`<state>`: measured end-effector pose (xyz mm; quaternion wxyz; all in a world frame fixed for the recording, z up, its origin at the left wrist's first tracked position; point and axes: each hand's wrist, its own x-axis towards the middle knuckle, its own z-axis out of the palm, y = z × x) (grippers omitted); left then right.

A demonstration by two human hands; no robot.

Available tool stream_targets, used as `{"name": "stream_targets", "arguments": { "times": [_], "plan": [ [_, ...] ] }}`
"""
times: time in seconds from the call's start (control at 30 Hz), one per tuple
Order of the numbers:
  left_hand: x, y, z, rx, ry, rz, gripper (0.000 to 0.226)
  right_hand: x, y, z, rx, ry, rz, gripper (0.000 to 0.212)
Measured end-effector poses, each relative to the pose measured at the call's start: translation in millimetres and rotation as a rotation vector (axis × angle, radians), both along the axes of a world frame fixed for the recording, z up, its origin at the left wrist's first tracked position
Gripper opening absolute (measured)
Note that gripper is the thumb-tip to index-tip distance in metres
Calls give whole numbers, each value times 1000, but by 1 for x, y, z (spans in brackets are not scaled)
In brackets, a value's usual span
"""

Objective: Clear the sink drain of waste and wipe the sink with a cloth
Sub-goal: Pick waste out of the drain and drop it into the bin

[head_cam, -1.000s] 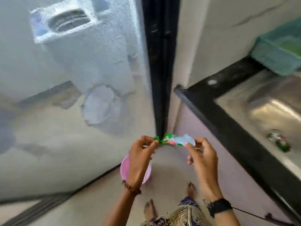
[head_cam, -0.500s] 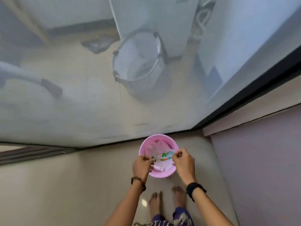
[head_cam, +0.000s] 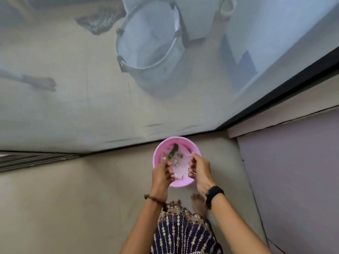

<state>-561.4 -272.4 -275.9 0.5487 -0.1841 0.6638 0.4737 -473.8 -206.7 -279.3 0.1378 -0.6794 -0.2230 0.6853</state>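
Nearest the camera, at six o'clock, hangs a patterned purple garment, with a bare foot on the beige floor just beyond it. Both forearms reach toward twelve o'clock. The left hand has its fingers curled, and a green wrapper scrap stands up from just past its fingertips; whether it is pinched or already loose cannot be told. The right hand is curled too, and nothing can be made out in it. Both hover over the near rim of the pink bin, which sits on the floor and holds pale waste.

The step looks like dropping waste into the bin. To do it well, both hands should be well inside the rim before they let go, fingers spread wide, so light scraps fall straight down and do not drift onto the floor.

Room is tight. The bin's far rim sits just beside the black door frame from ten to two o'clock, and a mauve wall closes off three o'clock. Open floor lies toward eight and nine o'clock. Beyond the mesh screen, at twelve, stands a blurred metal bucket. The sink is out of view.
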Motion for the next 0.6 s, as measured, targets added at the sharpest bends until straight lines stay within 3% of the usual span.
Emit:
{"name": "stream_targets", "arguments": {
  "times": [0.13, 0.27, 0.43, 0.6],
  "plan": [
    [19, 11, 134, 292, -279, 180, 38, 21, 12, 142, -179, 413, -241, 37],
    [64, 28, 287, 555, -456, 68, 45, 73, 13, 299, -53, 723, -311, 39],
    [115, 43, 399, 820, -559, -227, 42, 136, 7, 404, 209, 881, -329, 37],
    [191, 63, 450, 932, -639, -529, 42, 220, -2, 463, 495, 892, -463, 36]
  ]
}}
